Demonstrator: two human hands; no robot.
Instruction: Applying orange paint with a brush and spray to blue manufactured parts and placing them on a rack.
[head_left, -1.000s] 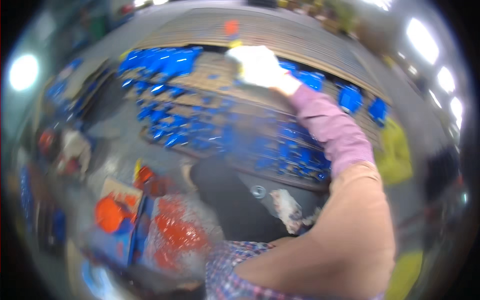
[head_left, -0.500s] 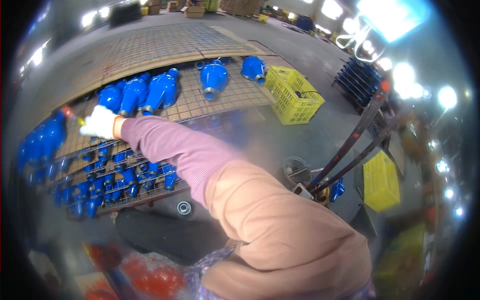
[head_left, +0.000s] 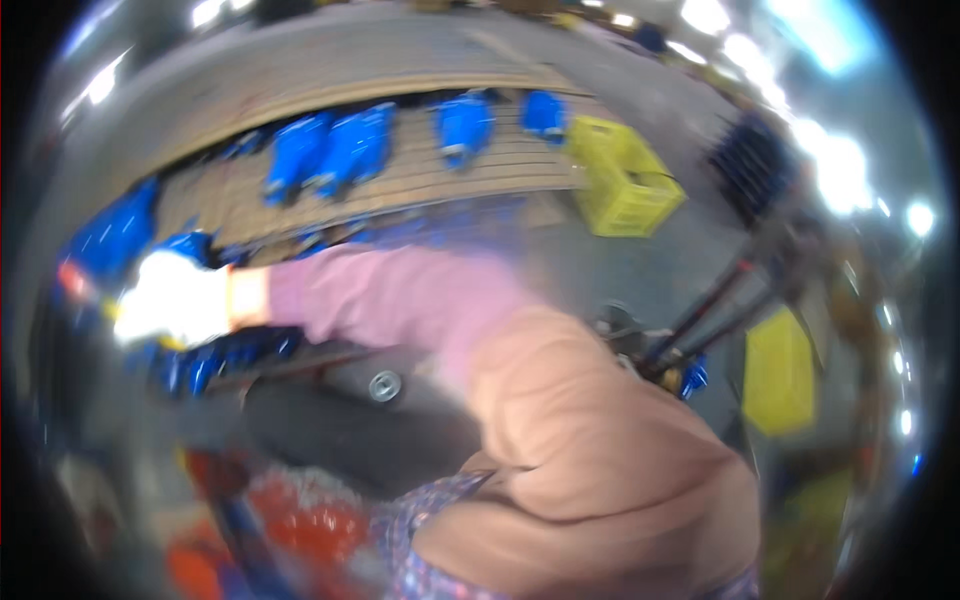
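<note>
My right hand (head_left: 178, 298), in a white glove with an orange cuff, reaches across to the far left over the front of a wire rack (head_left: 420, 190). Blurred fingers close on a blue painted metal casting (head_left: 188, 246), mostly hidden behind the glove. A small red-and-yellow thing (head_left: 75, 282) sticks out by the fingertips, too smeared to name. Other blue castings (head_left: 360, 147) stand along the top shelf, and a group of them (head_left: 118, 232) is beyond the hand at left. Lower tiers hold smaller blue parts (head_left: 205, 368), partly covered by my arm. My left hand is out of sight.
A yellow plastic crate (head_left: 625, 190) stands at the rack's right end, another yellow crate (head_left: 780, 375) farther right. Dark, red-marked metal bars (head_left: 710, 310) slant up between them. A round metal part (head_left: 384, 386) lies on the floor. Red-stained material (head_left: 310, 535) is at lower left.
My right hand has moved left and nearer, and the leftmost casting of the row has left its place and come along with it. The view has shifted, with more blur.
</note>
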